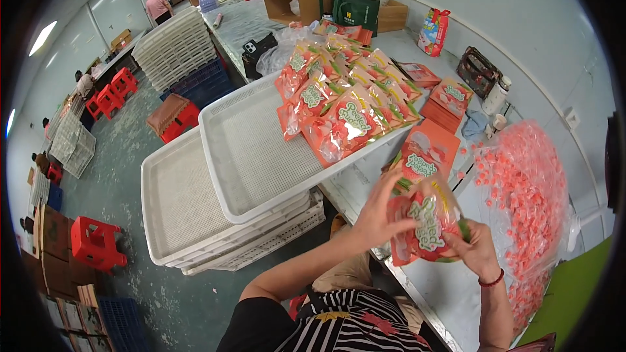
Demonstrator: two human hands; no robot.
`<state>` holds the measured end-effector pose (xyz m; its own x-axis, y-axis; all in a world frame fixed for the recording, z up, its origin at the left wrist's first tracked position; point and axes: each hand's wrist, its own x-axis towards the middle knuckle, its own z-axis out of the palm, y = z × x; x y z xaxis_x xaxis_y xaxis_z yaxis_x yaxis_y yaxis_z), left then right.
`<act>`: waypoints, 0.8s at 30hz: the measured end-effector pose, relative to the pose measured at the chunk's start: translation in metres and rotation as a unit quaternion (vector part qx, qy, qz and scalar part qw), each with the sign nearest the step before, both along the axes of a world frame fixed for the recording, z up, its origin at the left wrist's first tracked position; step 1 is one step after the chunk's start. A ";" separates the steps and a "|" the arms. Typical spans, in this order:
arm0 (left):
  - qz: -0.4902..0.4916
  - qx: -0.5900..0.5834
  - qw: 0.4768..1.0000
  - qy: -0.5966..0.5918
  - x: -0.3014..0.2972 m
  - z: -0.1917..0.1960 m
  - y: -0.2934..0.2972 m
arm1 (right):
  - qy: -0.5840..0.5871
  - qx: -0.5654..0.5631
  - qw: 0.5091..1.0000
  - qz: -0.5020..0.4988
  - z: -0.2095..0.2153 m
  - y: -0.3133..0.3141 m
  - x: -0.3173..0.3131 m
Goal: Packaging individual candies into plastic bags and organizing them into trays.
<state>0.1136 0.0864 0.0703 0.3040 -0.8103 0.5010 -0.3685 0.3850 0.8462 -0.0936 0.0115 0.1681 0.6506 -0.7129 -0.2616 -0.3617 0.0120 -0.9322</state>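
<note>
Both hands — left hand [378, 212], right hand [478, 248] — grip one filled orange candy pouch [427, 225] above the table [450, 293] edge. Judgement: pinch the top corners evenly, keeping the pouch mouth flat.

Head-worn fisheye, steeply downward, close

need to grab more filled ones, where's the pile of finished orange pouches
In the head view, the pile of filled orange pouches lies upper centre, on the right end of the top white tray, just beyond the pouch held in both hands.
</note>
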 end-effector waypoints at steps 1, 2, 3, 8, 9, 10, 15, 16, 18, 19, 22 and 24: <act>0.068 -0.020 0.993 -0.097 -0.006 -0.007 0.007 | 0.001 0.004 1.000 0.000 0.001 -0.002 0.010; 0.013 0.079 0.991 -0.103 -0.015 -0.005 0.018 | -0.019 0.005 1.000 -0.007 0.002 -0.003 0.023; 0.015 0.082 0.991 -0.101 -0.019 -0.011 0.019 | -0.039 0.006 0.999 -0.011 0.004 -0.002 0.034; 0.017 0.005 0.990 0.141 -0.022 -0.020 0.001 | -0.150 -0.002 0.989 0.017 -0.003 0.024 0.083; -0.044 -0.055 0.963 0.259 -0.011 -0.014 -0.004 | -0.176 -0.001 0.984 0.025 -0.001 0.026 0.089; -0.041 -0.070 0.978 0.192 0.002 -0.006 0.003 | -0.185 -0.056 0.978 0.075 -0.001 0.024 0.088; 0.314 -0.102 0.934 -0.135 0.118 -0.034 0.001 | -0.231 -0.066 0.965 0.110 -0.009 0.018 0.078; 0.332 -0.119 0.921 -0.166 0.153 -0.024 0.004 | -0.175 -0.084 0.975 0.106 -0.022 0.007 0.068; 0.378 -0.104 0.910 -0.136 0.220 -0.017 0.008 | -0.121 -0.102 0.982 0.103 -0.046 -0.007 0.048; 0.405 -0.073 0.908 -0.079 0.255 -0.025 0.009 | -0.086 -0.092 0.990 0.070 -0.058 -0.012 0.039; 0.476 -0.090 0.867 -0.114 0.346 -0.052 0.007 | -0.040 -0.061 0.997 0.014 -0.087 -0.019 0.018; 0.538 0.001 0.839 -0.086 0.382 -0.066 -0.007 | -0.026 -0.041 0.999 -0.014 -0.102 -0.024 0.010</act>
